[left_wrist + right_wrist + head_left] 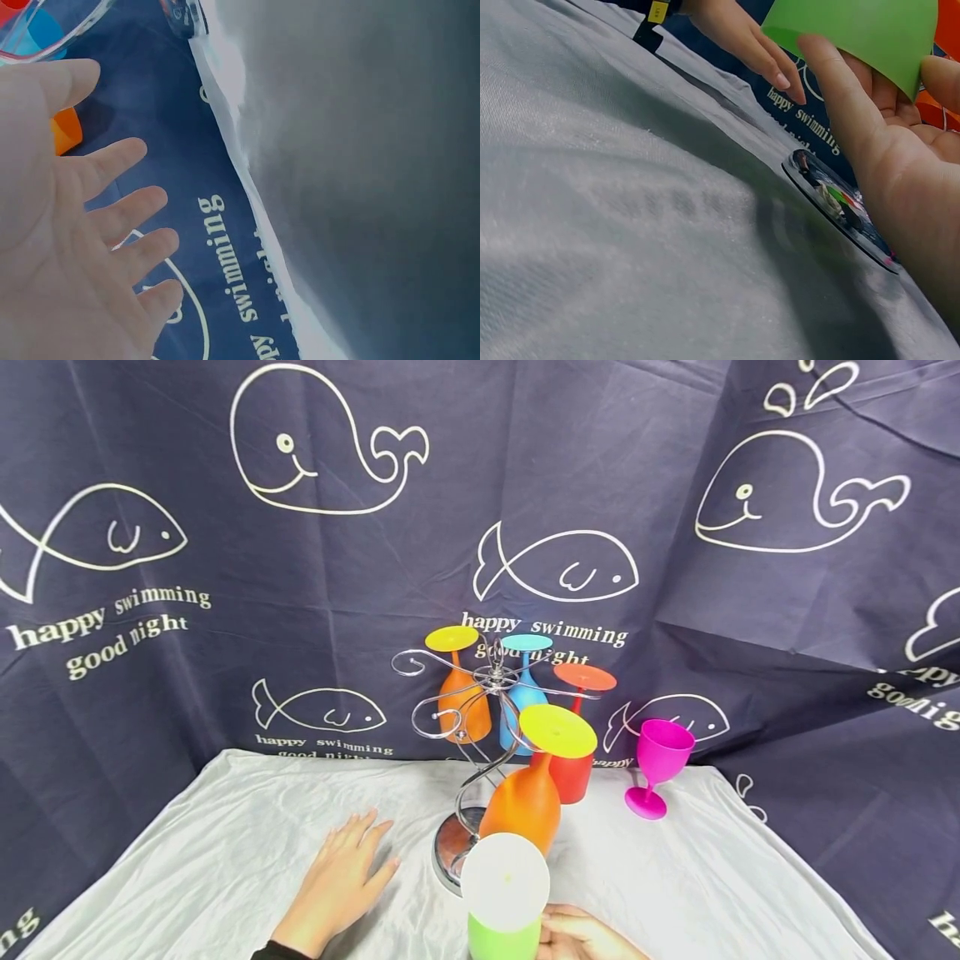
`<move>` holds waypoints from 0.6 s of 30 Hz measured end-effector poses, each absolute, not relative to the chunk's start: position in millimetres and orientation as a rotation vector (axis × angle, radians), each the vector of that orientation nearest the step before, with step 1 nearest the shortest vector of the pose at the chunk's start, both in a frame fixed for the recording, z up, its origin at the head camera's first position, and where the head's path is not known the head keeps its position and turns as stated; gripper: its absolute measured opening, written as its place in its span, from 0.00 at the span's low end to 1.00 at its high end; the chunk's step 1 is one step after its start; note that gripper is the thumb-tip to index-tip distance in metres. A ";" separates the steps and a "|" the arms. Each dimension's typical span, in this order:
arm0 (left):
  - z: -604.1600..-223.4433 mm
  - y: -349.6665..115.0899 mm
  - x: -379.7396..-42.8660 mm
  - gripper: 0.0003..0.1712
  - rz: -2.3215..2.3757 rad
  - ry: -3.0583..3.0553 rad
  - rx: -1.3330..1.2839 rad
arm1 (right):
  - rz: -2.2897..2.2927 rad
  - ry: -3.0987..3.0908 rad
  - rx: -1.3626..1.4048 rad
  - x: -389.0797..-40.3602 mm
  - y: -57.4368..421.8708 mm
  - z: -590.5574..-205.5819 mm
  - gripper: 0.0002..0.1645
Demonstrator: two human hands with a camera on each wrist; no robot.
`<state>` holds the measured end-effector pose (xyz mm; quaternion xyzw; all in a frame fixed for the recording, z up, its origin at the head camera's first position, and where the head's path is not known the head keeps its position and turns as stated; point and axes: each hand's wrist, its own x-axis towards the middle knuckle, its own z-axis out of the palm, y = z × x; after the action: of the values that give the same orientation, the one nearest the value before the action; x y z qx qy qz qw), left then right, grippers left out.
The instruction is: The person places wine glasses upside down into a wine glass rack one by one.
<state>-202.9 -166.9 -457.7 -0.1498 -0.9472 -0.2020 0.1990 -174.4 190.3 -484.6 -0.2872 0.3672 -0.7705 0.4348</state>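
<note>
Green goblet point(505, 903) is upside down at the near edge of the head view, its white foot uppermost and its bowl pointing down. Our right hand point(583, 935) grips the bowl low down, the fingers point(836, 82) curled about it near the rim and the thumb on the opposite side. We cannot tell whether the foot touches the rack point(496, 677), a chrome stand with curled wire arms that rises just beyond it from a dark, shiny round base point(450, 847). Our left hand point(337, 877) holds nothing; its fingers are loose and spread, to the left of the base and apart from it.

Four more goblets hang foot-up on the rack: a near orange goblet point(525, 806) with a yellow foot, right behind the green one as we look; a red goblet point(572, 781) to its right; a blue goblet point(527, 693) at the back; and a far orange goblet point(459, 685), also yellow-footed, at the back left. Well to the right, a magenta goblet point(660, 760) stands upright on the white-draped worktop point(645, 885). Behind everything we see a dark blue cloth point(450, 460) printed with white whales, fish and lettering.
</note>
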 end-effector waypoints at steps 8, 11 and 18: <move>-448.0 -155.4 -198.4 0.27 -0.628 -2.619 -0.503 | -1.909 0.906 -0.727 -175.3 190.0 -486.7 0.29; -441.1 -150.9 -195.2 0.27 -0.658 -2.612 -0.541 | -1.910 0.924 -0.715 -175.0 190.3 -486.1 0.29; -419.7 -138.9 -181.9 0.19 -0.802 -2.564 -0.742 | -1.910 0.946 -0.660 -172.9 190.7 -484.2 0.26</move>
<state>-181.9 -138.9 -419.7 -0.2620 -0.9055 -0.2834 0.1764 -172.9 190.7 -484.2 -0.2655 0.3809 -0.7690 0.4394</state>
